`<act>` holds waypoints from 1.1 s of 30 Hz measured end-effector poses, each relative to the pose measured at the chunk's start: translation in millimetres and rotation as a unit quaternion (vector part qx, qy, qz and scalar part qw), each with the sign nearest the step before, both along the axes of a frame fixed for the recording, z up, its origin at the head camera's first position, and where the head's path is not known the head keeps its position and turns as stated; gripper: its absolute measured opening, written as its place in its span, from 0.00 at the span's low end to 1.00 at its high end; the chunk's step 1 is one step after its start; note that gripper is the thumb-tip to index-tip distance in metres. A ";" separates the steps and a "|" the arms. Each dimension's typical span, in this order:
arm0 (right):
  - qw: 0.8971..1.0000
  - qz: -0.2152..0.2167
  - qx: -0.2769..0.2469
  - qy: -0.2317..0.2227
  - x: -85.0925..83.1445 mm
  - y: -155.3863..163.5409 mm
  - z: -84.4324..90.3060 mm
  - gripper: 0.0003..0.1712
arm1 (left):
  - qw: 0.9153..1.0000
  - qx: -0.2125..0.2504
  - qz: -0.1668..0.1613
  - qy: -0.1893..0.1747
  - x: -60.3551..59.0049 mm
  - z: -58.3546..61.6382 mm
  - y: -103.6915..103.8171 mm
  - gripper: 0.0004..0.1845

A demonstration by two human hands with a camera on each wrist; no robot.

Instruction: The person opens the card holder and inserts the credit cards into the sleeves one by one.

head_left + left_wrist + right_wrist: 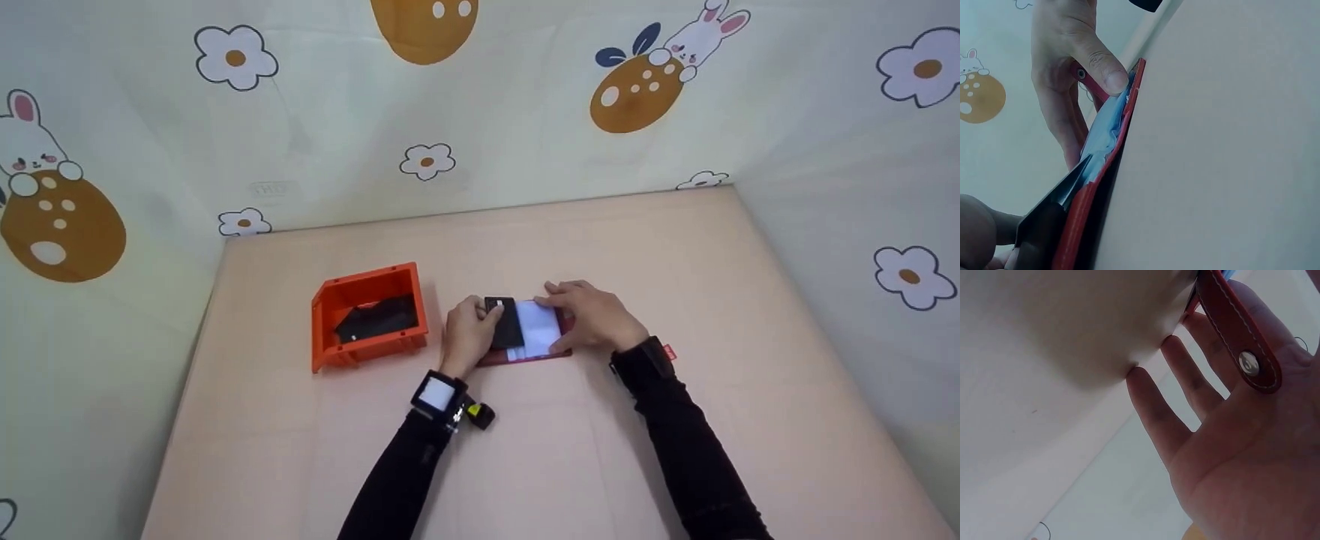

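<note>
Head view: red wallet [559, 351] lies open mid-table [675, 450], right of orange bin [367, 315]. Left hand [469, 335] pinches a black card [506, 324]; right hand [592, 315] presses flat, fingers straight. Left wrist: thumb [1100, 70] pins wallet edge [1086, 208]. Right wrist: snap strap [1238, 332] over open palm [1252, 455]. Probably light, floppy leather; hold by the edges.

An orange bin [370, 319] sits on the table [675, 420].

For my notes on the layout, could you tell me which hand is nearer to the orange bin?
Left. The left hand is beside the orange bin; the right hand presses the red wallet farther away.
</note>
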State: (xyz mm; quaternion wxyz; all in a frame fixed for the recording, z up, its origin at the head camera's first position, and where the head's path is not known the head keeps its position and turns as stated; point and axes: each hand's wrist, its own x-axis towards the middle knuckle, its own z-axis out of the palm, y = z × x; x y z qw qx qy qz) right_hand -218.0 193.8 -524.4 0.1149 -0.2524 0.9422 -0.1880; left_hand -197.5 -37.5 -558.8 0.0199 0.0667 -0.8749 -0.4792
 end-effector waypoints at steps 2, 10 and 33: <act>1.000 0.000 0.000 0.002 -0.5 -0.3 -0.1 0.49 | 1.000 0.002 0.003 0.001 -0.6 -0.8 -0.3 0.16; 1.000 0.000 -0.001 -0.003 -1.2 -0.8 -1.1 0.49 | 1.000 0.005 0.015 -0.002 0.7 -1.5 -1.3 0.16; 1.000 -0.004 0.002 0.006 -0.4 -0.2 -0.1 0.49 | 0.999 -0.030 -0.020 0.013 5.8 2.4 15.9 0.13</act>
